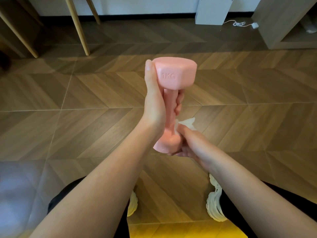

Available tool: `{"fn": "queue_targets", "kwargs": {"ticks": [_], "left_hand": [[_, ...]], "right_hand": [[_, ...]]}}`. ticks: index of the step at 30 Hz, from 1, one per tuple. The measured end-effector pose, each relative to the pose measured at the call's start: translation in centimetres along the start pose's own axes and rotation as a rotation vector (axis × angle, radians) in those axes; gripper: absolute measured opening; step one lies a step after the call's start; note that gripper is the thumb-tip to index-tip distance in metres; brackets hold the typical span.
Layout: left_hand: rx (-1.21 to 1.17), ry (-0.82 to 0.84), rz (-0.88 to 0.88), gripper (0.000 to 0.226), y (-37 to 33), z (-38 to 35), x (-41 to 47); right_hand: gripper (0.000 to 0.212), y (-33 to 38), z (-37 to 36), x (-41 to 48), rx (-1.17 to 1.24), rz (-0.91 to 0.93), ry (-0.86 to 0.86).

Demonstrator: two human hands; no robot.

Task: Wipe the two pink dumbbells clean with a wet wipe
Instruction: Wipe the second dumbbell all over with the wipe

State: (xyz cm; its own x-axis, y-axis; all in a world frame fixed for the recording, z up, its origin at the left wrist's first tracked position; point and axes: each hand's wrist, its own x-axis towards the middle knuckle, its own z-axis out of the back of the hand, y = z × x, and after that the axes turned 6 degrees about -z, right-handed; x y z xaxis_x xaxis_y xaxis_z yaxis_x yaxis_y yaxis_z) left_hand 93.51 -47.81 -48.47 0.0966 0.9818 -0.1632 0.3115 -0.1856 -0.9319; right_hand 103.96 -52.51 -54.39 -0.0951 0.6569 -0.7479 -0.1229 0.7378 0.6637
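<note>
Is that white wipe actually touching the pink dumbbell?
Touching. The head view shows the right hand pressing the wipe against the dumbbell handle just above its lower head, with no gap between them.

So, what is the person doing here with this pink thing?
A person is cleaning a pink dumbbell marked 1KG. The left hand grips its handle and holds it nearly upright above the wooden floor, with the thumb lying along the upper head. The right hand holds a white wet wipe against the lower end, about where the handle meets the lower head. Only this one dumbbell is in view.
</note>
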Motion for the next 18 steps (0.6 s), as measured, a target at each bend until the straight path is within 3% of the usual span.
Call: {"fn": "queue_targets", "kwargs": {"ticks": [4,10,15,18], "left_hand": [[-0.057,0.024,0.017,0.085,-0.4,0.3,0.0],[-0.194,0.095,0.058,0.089,0.1,0.3,0.1],[-0.262,0.215,0.055,0.091,0.1,0.6,0.3],[-0.272,0.288,0.081,0.093,-0.1,0.8,0.3]], "right_hand": [[0.018,0.0,0.5,-0.8,0.137,-0.035,0.124],[0.019,0.2,0.5,-0.7,0.122,-0.113,0.028],[0.029,0.4,1.9,-1.3,0.247,-0.149,0.263],[0.026,0.3,1.8,-1.3,0.180,-0.100,0.172]]}}
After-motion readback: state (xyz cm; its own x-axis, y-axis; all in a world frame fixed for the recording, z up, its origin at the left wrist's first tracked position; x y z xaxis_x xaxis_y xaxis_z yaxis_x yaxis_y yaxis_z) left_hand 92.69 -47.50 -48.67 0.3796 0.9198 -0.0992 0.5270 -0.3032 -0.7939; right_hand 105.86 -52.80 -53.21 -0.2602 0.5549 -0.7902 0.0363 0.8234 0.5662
